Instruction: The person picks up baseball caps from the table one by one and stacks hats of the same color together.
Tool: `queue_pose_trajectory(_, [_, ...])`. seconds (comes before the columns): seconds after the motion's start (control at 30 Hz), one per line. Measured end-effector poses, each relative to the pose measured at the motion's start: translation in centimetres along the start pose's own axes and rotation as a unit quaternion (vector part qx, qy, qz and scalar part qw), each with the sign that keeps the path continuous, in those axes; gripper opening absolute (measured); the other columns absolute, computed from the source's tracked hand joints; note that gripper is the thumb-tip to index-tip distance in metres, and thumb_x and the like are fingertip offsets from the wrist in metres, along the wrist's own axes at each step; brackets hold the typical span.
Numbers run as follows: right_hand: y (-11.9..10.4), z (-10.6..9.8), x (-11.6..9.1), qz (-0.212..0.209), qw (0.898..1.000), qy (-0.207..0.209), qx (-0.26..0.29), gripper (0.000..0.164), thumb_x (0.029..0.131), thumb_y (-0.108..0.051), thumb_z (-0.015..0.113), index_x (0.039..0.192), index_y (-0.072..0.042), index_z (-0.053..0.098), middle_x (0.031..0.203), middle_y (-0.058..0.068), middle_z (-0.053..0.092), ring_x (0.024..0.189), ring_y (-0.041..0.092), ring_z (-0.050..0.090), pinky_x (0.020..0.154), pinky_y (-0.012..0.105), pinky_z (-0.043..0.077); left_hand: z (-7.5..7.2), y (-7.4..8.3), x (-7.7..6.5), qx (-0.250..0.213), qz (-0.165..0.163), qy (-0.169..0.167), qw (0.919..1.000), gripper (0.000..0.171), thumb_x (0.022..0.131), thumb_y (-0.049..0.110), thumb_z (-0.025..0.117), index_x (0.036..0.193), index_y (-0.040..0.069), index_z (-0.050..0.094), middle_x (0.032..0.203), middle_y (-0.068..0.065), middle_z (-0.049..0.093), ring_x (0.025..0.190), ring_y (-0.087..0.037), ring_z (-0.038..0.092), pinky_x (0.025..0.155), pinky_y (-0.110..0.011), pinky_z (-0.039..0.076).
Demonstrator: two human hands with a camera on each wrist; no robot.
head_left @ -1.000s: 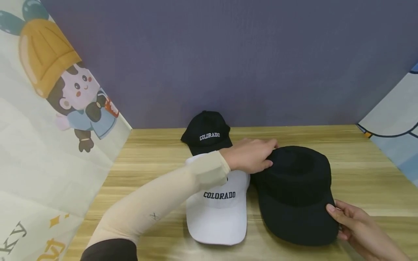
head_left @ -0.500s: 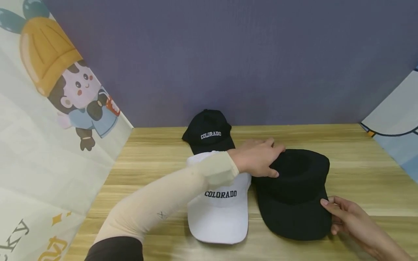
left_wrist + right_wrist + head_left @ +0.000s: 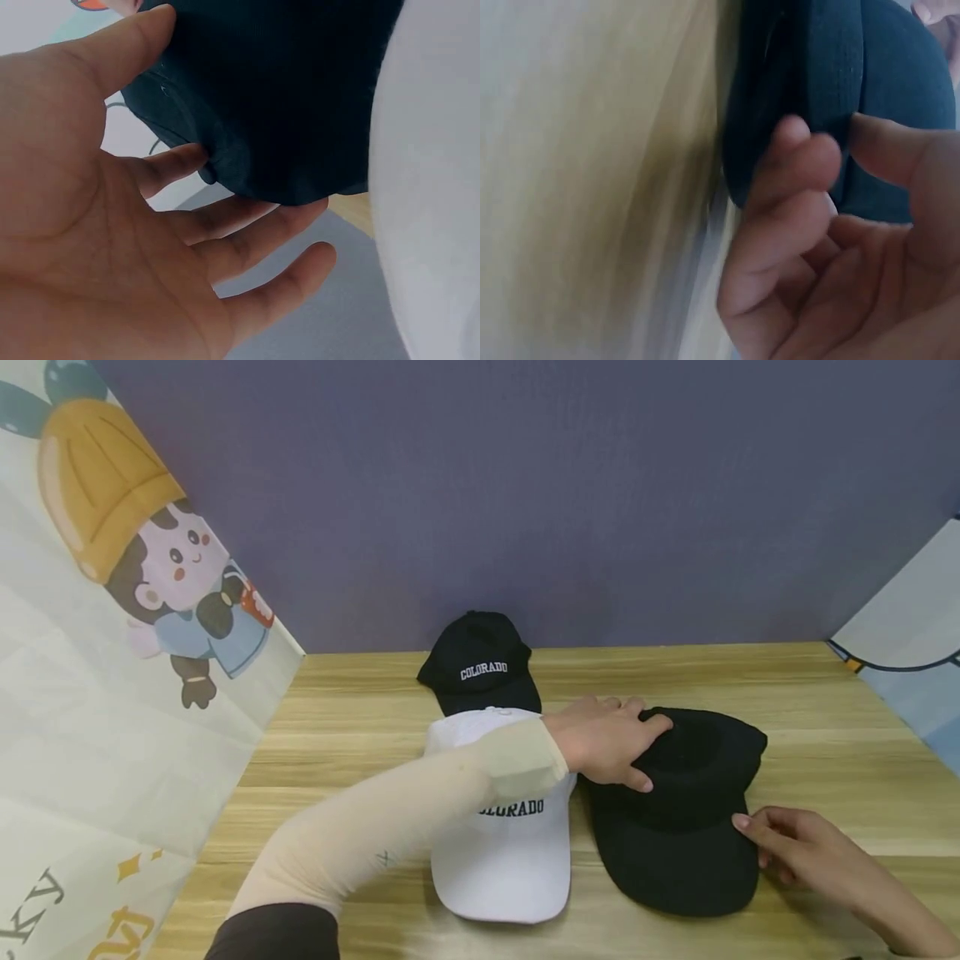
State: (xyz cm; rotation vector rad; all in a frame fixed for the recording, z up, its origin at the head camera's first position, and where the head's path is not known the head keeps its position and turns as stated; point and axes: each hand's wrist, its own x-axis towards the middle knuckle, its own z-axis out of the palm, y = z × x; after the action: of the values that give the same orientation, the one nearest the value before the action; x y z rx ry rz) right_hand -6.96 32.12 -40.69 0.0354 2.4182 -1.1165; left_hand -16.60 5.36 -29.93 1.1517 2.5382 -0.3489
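A large plain black cap [image 3: 675, 860] lies on the right with its brim toward me; its crown is dented on top. My left hand [image 3: 603, 739] reaches across to the left side of the crown. In the left wrist view its fingers are spread and loosely extended, thumb and fingertips at the black cloth [image 3: 270, 97]. At the right edge of the brim, my right hand [image 3: 806, 852] pinches the cap, thumb on top and curled fingers at the rim, as the right wrist view also shows. A white COLORADO cap [image 3: 502, 872] lies under my left forearm, partly hidden.
Behind the white cap sits a black COLORADO cap [image 3: 480, 652], its brim tip overlapped by the white one. The wooden tabletop [image 3: 352, 710] ends at a dark grey-blue back panel [image 3: 525, 485]. A panel with a cartoon figure [image 3: 187, 568] stands on the left.
My left hand has slid right and toward me along the black cap's crown, whose top has sunk in. The right hand and the brim have shifted slightly left.
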Motion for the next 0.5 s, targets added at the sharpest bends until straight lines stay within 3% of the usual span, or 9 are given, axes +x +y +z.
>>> queue_pose_trajectory(0.27, [0.62,-0.34,0.58,-0.055,0.995,-0.08,0.028,0.042,0.099,-0.04,0.033,0.084,-0.004,0.047,0.073,0.014,0.051,0.05,0.022,0.048,0.045,0.032,0.039,0.21,0.14,0.17,0.004,0.003,0.0,1.0,0.079,0.082,0.068,0.039,0.144,0.041,-0.001,0.151,0.007,0.005,0.134,-0.011,0.019,0.101,-0.033,0.02])
queue_pose_trajectory(0.5, [0.21,-0.06,0.93,-0.039,0.996,-0.075,0.02,0.043,0.099,-0.043,0.033,0.085,-0.004,0.045,0.069,0.011,0.051,0.052,0.025,0.051,0.044,0.034,0.04,0.36,0.15,0.42,0.014,-0.007,-0.03,0.9994,0.072,0.087,0.063,0.032,0.143,0.041,-0.008,0.151,0.009,0.001,0.136,-0.011,0.016,0.103,-0.033,0.018])
